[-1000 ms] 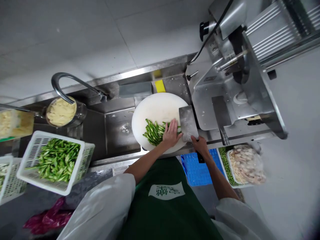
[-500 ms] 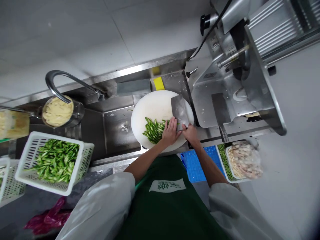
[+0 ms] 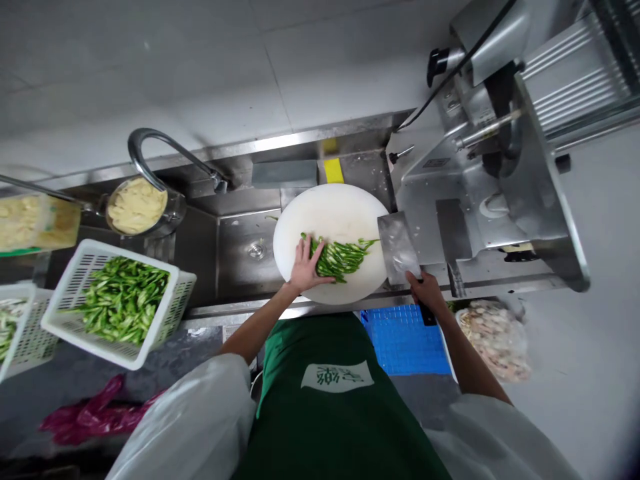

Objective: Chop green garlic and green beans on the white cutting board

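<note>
Sliced green chili peppers (image 3: 345, 259) lie in a heap on the round white cutting board (image 3: 333, 207). My left hand (image 3: 306, 268) rests at the heap's left side, thumb and fingers spread and touching the peppers. In my right hand (image 3: 425, 291) is a cleaver (image 3: 399, 245), gripped by its dark handle. The broad blade is just past the board's right edge, apart from the peppers.
A metal slicing machine (image 3: 540, 187) stands right, with a second cleaver (image 3: 453, 230) on its base. Left are a sink (image 3: 240, 260), faucet (image 3: 145, 137) and white basket (image 3: 55, 310) of cut green peppers. A blue crate (image 3: 405, 343) sits below the counter.
My left hand has shifted to the left side of the peppers, its fingers spreading. The cleaver in my right hand has moved right, off the board. The view has shifted slightly.
</note>
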A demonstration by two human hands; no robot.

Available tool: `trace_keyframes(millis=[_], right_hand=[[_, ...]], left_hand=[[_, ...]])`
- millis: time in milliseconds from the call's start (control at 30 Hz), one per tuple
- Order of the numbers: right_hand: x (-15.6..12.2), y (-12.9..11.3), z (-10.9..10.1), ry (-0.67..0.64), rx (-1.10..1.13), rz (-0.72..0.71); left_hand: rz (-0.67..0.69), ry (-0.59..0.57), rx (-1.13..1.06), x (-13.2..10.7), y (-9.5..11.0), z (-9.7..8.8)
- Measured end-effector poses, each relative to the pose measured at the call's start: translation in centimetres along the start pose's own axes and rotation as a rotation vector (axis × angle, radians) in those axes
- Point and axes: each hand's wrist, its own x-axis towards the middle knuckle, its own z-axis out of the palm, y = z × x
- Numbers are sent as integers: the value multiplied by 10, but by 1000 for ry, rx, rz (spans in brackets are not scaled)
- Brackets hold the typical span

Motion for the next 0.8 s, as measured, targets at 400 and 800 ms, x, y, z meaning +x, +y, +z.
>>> trace_keyframes(millis=[400, 800], right_hand=[[-54, -55, 103, -136, -190, -108], [-87, -61, 134, -45, 76, -131]], left_hand=[[-121, 318, -154, 16, 94, 46], [101, 468, -260, 26, 100, 38]])
